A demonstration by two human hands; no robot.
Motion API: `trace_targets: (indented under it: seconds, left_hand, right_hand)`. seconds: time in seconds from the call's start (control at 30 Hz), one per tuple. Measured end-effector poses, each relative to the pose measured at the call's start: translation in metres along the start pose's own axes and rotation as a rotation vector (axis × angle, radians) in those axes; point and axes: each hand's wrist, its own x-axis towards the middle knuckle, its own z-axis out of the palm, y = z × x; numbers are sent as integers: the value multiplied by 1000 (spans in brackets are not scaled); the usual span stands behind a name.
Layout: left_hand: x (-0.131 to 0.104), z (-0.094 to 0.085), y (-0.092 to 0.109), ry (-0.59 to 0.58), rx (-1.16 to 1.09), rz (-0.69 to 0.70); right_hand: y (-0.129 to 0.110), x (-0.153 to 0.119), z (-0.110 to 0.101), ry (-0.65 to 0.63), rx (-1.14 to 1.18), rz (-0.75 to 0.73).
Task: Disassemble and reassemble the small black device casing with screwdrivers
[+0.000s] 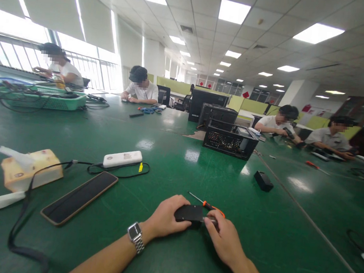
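Hands holding a small flat black box (pixel 189 213) on the green table (pixel 173 161).

Left hand (pixel 165 218) is curling round the box's left end, pressing it down so it cannot slide. Right hand (pixel 222 237) is pinching the right end with bent fingers, near the table's close edge. An orange-handled screwdriver (pixel 209 205) is lying just behind, easy to grab.

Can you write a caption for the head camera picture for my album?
Both hands, left hand and right hand, grip a small black box on the green table.
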Motion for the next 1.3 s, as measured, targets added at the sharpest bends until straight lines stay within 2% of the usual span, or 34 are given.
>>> trace_targets:
  seconds: [0.37, 0.8, 0.93, 1.03, 1.13, 1.2, 1.3]
  left_hand:
    - [0, 3, -4, 50, -58, -58]
    - [0, -2, 1, 30, -112, -72]
    - [0, -2, 0, 28, -105, -76]
    - [0, -2, -1, 35, -69, -89]
    - [0, -1, -3, 19, -45, -94]
    - [0, 0, -3, 20, -36, -90]
    - [0, 0, -1, 30, -36, -78]
  right_hand:
    - [0, 3, 2, -65, 13, 47]
    - [2, 2, 5, -100, 24, 71]
    - [4, 5, 3, -79, 98, 64]
    - [12, 11, -6, 1, 189, 53]
    - [26, 16, -18, 89, 175, 65]
    - [32, 16, -23, 83, 127, 60]
    - [31, 14, -20, 23, 28, 24]
